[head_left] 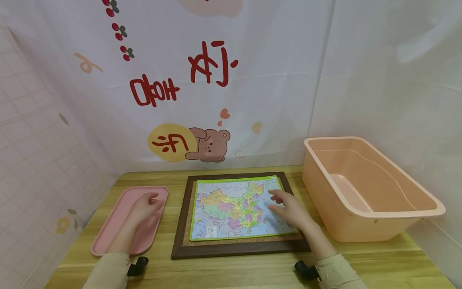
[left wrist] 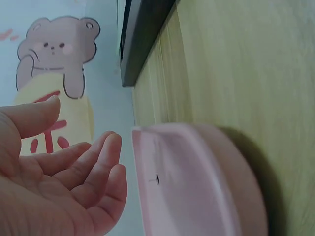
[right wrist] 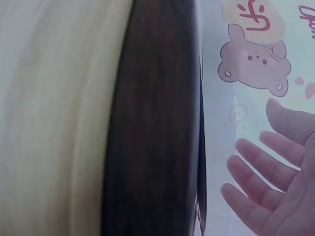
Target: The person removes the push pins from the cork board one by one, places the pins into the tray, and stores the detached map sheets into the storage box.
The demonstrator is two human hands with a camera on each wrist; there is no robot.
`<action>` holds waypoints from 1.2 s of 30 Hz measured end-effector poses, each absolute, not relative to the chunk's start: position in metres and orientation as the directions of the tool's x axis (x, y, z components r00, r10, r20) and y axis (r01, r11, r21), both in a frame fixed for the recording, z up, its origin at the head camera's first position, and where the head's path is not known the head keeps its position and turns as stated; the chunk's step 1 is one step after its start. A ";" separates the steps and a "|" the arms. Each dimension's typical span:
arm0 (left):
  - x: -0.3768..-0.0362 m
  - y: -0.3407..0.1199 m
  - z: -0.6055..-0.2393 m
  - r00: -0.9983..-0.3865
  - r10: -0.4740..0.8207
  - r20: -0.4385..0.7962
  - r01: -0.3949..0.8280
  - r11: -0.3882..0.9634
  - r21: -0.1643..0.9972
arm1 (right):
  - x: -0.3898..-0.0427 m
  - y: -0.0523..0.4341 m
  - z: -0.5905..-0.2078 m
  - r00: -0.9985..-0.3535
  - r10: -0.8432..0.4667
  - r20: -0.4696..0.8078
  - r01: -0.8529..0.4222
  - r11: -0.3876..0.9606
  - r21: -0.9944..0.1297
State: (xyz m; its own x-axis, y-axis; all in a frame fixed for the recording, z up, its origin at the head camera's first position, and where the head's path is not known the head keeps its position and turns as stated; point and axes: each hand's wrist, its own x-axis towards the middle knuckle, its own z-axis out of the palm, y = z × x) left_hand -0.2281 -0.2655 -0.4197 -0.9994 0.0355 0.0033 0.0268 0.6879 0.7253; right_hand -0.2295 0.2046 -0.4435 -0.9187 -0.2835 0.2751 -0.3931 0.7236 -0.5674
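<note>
My left hand (head_left: 146, 206) is over the pink tray (head_left: 108, 224), its fingers loosely bent and nothing between them. A tiny dark object with a thin stem (left wrist: 157, 179) shows inside that tray in the left wrist view. In the middle of the table, a map of China with a green border (head_left: 231, 208) lies on a cork board in a dark wooden frame (head_left: 238, 251). Above the map's right side hovers my right hand (head_left: 290, 208), fingers spread and relaxed, holding nothing. The right wrist view shows its palm (right wrist: 295, 211) beside the dark frame.
A deep peach plastic tub (head_left: 332, 200) stands on the right of the wooden table (head_left: 231, 273). Behind the table hangs a white cloth (head_left: 274, 100) printed with a bear and red characters. Black straps with small mounts sit on both wrists.
</note>
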 end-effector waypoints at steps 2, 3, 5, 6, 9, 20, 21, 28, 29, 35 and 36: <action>-0.226 -0.262 -0.420 -0.999 0.034 0.013 0.032 0.686 0.727 | -0.230 0.207 -0.442 -0.915 -0.275 0.294 -0.399 0.718 -0.570; -0.226 -0.260 -0.420 -0.999 0.032 0.018 0.035 0.686 0.727 | -0.230 0.208 -0.441 -0.914 -0.270 0.304 -0.402 0.714 -0.573; -0.224 -0.257 -0.420 -0.999 0.033 0.016 0.034 0.678 0.734 | -0.231 0.210 -0.440 -0.912 -0.256 0.322 -0.403 0.711 -0.577; -0.224 -0.255 -0.420 -0.999 0.035 0.014 0.034 0.674 0.738 | -0.231 0.211 -0.440 -0.912 -0.248 0.326 -0.400 0.712 -0.577; -0.222 -0.250 -0.420 -0.999 0.042 0.003 0.030 0.667 0.744 | -0.232 0.214 -0.439 -0.920 -0.222 0.324 -0.378 0.722 -0.579; -0.217 -0.233 -0.423 -0.997 0.063 -0.038 0.008 0.595 0.803 | -0.234 0.228 -0.437 -0.933 -0.173 0.317 -0.341 0.712 -0.614; -0.216 -0.232 -0.424 -0.997 0.060 -0.053 -0.008 0.576 0.817 | -0.234 0.229 -0.437 -0.933 -0.169 0.318 -0.339 0.712 -0.616; -0.214 -0.226 -0.431 -0.991 0.046 -0.128 -0.089 0.494 0.865 | -0.236 0.235 -0.435 -0.937 -0.148 0.317 -0.323 0.710 -0.625; -0.214 -0.225 -0.431 -0.989 0.040 -0.140 -0.104 0.480 0.871 | -0.236 0.236 -0.435 -0.938 -0.145 0.315 -0.320 0.711 -0.626; -0.209 -0.221 -0.433 -0.978 0.028 -0.208 -0.178 0.413 0.893 | -0.237 0.237 -0.432 -0.958 -0.106 0.268 -0.261 0.712 -0.652; -0.209 -0.220 -0.433 -0.976 0.030 -0.214 -0.184 0.406 0.895 | -0.237 0.238 -0.432 -0.962 -0.099 0.255 -0.247 0.712 -0.657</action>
